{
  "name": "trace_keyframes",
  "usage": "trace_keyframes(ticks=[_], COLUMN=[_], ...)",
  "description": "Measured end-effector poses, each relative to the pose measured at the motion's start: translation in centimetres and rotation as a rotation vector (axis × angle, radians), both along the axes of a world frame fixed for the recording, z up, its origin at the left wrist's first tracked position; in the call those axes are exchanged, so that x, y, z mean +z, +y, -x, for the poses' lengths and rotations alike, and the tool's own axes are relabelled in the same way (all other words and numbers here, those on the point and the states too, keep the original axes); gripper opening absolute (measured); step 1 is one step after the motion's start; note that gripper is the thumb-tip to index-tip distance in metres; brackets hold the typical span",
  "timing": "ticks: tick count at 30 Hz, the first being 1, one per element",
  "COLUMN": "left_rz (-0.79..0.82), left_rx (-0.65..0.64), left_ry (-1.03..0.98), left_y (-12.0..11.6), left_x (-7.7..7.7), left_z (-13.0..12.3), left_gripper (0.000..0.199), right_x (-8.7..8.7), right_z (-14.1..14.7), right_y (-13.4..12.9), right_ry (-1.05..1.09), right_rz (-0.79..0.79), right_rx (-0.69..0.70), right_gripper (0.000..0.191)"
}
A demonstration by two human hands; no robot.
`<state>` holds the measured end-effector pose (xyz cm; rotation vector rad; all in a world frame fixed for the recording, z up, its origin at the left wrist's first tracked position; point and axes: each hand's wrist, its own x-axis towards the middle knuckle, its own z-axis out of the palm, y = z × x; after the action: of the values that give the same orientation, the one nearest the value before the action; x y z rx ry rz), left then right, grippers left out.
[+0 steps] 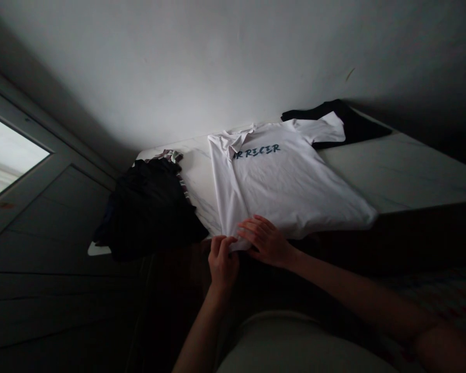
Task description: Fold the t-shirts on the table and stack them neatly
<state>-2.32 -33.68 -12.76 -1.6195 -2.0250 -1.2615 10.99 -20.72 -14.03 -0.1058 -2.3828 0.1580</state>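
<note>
stands close over a white desk (404,171) in dim light and looks down at a white shirt (279,181), spread front up across the middle of it, with the collar toward the wall (217,67) and the hem at the near edge. curls the fingers of the left hand (223,264) nearly closed around the lower left corner of the shirt, holding the hem. rests the right hand (266,243) just beside it, partly open, with fingers loosely extended and laid on the cloth near the same corner; cannot tell whether also pinching any of it.

shows a strip folded inward along the left side of the shirt, with cloth bunched by the collar and covering the start of the dark teal letters (262,150), readable at the end as "recer". reaches out at the right with a short sleeve, resting over a black cloth (357,127) at the back of the desk.

has a dark pile (151,207) at the left end of the desk, apart from the shirt and partly over the near edge, with a patterned cloth (173,155) peeking out behind. includes a panelled door (42,207) at far left, with a bright pane.
</note>
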Motion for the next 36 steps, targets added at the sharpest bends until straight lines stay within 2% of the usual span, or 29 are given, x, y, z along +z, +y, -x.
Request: trace_keyframes(ticks=[3, 6, 12, 17, 20, 25, 31, 33, 36], left_rz=[-0.092, -0.138, -0.078, -0.117, -0.115, 0.111, 0.334, 0.463, 0.691], left_rx=[0.025, 0.055, 0.126, 0.095, 0.080, -0.106, -0.262, -0.380, -0.672], left_ry=[0.041, 0.070, 0.038, -0.026, -0.026, 0.010, 0.001, 0.038, 0.079], left_y=[0.1, 0.0, -0.4, -0.7, -0.9, -1.7, -2.8, -2.9, -1.7], left_x=[-0.6, -1.3, -2.1, -2.5, -2.6, -2.1, -1.5, -0.2, 3.9], left_z=[-0.1, -0.1, -0.1, -0.3, -0.1, 1.9, 4.4, 5.5, 8.1], left_gripper=[0.037, 0.034, 0.033, 0.024, 0.022, 0.022, 0.022, 0.022, 0.016], right_x=[-0.3, 0.0, 0.1, -0.7, -0.8, 0.1, 1.4, 2.5, 4.8], right_z=[0.2, 0.1, -0.7, -1.7, -2.3, -2.2, -1.8, -1.8, -0.3], right_y=[-0.4, -0.5, 0.3, 0.7, 0.9, 1.7, 1.8, 2.5, 5.7], right_ry=[0.124, 0.214, 0.269, 0.216, 0.165, 0.060, -0.213, -0.328, -0.416], right_rz=[0.005, -0.039, -0.089, -0.022, -0.035, -0.086, -0.015, 0.103, 0.374], right_rx=[-0.080, -0.104, -0.018, 0.114, 0.148, 0.199, 0.323, 0.420, 0.553], right_gripper=[0.032, 0.022, 0.013, 0.018, 0.020, 0.019, 0.021, 0.019, 0.024])
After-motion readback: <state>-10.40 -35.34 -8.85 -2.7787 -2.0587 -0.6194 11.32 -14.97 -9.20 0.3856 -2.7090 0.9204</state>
